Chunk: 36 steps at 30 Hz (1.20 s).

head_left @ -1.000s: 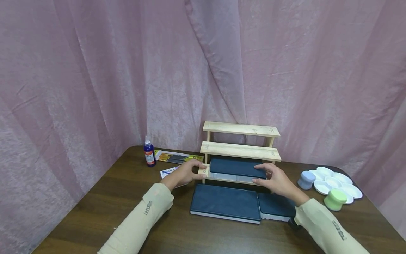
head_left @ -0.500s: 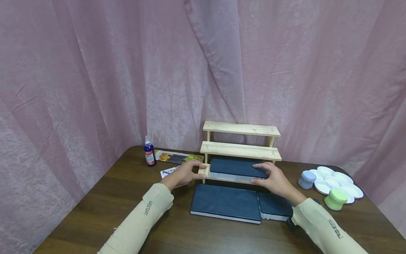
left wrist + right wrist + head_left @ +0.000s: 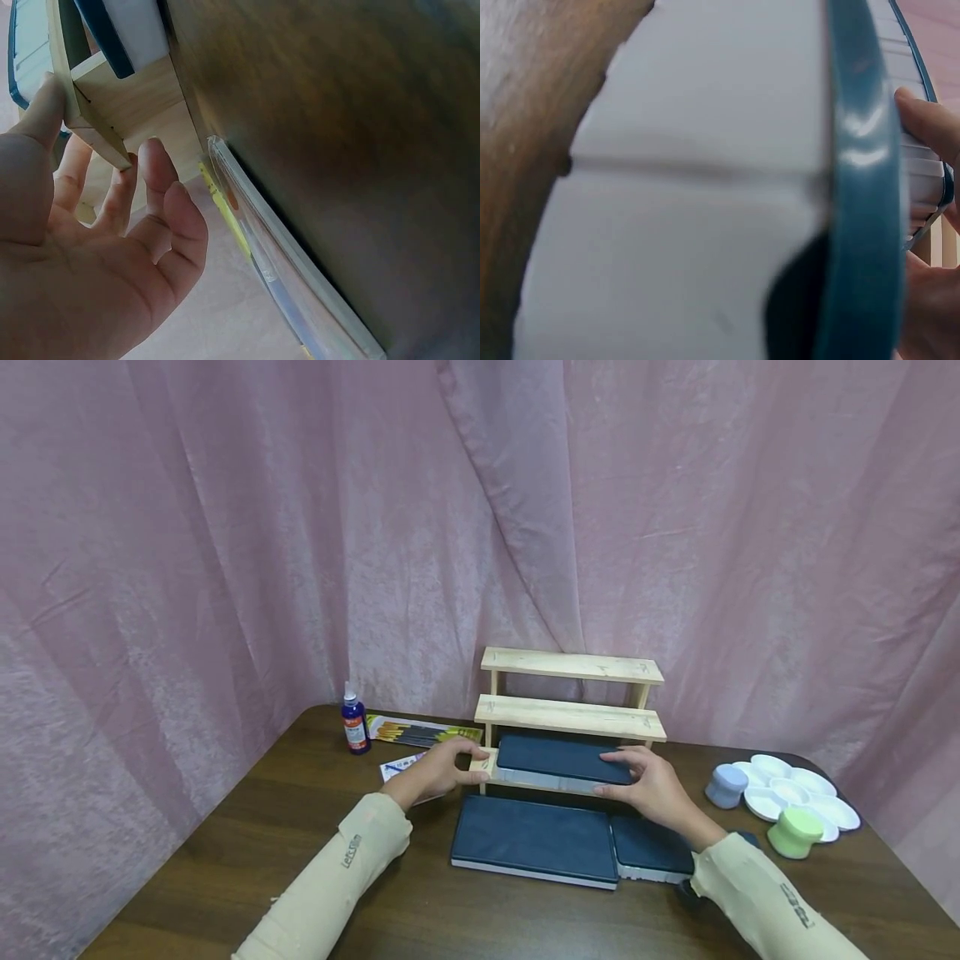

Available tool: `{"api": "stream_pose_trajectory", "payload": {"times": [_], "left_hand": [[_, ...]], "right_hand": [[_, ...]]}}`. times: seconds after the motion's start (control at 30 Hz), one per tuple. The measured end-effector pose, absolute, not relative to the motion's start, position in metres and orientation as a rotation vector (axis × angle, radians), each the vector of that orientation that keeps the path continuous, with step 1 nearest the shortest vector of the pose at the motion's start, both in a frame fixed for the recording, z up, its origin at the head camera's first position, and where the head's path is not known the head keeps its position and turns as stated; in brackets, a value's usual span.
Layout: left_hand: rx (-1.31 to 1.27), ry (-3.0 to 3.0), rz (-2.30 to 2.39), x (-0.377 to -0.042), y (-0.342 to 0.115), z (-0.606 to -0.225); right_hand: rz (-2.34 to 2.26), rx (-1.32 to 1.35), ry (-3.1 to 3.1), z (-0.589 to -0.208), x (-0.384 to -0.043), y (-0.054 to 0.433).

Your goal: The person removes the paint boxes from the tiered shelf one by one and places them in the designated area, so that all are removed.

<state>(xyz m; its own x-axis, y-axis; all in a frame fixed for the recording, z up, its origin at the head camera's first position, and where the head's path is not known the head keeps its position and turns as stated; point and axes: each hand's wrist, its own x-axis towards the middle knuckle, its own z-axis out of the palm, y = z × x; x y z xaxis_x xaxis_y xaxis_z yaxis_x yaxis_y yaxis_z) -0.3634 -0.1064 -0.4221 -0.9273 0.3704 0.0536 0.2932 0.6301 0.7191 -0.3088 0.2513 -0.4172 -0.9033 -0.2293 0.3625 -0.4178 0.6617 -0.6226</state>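
A three-tier wooden rack (image 3: 570, 714) stands at the back of the table. On its lowest shelf lies a flat white box with a dark blue lid (image 3: 551, 757). My left hand (image 3: 438, 770) holds the bare left end of that shelf; in the left wrist view the thumb presses one side of the board (image 3: 94, 131) and fingers reach behind it. My right hand (image 3: 654, 785) grips the right end of the box on the shelf, thumb at its front side and fingers on the lid. Close before the right wrist camera is another blue-lidded box (image 3: 866, 187).
In front of the rack lie a large blue-lidded box (image 3: 532, 841) and a smaller one (image 3: 651, 846). To the left are a blue bottle (image 3: 356, 727), a brush pack (image 3: 420, 732) and a card (image 3: 396, 766). A white palette (image 3: 787, 791), blue pot (image 3: 726, 786) and green pot (image 3: 795, 832) sit right.
The right forearm has shifted slightly left, its hand still at the end of the box. The left hand, box and rack look unmoved.
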Motion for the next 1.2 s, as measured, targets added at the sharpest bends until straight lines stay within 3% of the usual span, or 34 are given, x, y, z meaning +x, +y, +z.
{"api": "stream_pose_trajectory", "payload": {"times": [1.2], "left_hand": [[0.552,2.761,1.210,-0.365,-0.105,-0.423]], "right_hand": [[1.163,0.346,-2.579,-0.399,-0.273,0.266]]}}
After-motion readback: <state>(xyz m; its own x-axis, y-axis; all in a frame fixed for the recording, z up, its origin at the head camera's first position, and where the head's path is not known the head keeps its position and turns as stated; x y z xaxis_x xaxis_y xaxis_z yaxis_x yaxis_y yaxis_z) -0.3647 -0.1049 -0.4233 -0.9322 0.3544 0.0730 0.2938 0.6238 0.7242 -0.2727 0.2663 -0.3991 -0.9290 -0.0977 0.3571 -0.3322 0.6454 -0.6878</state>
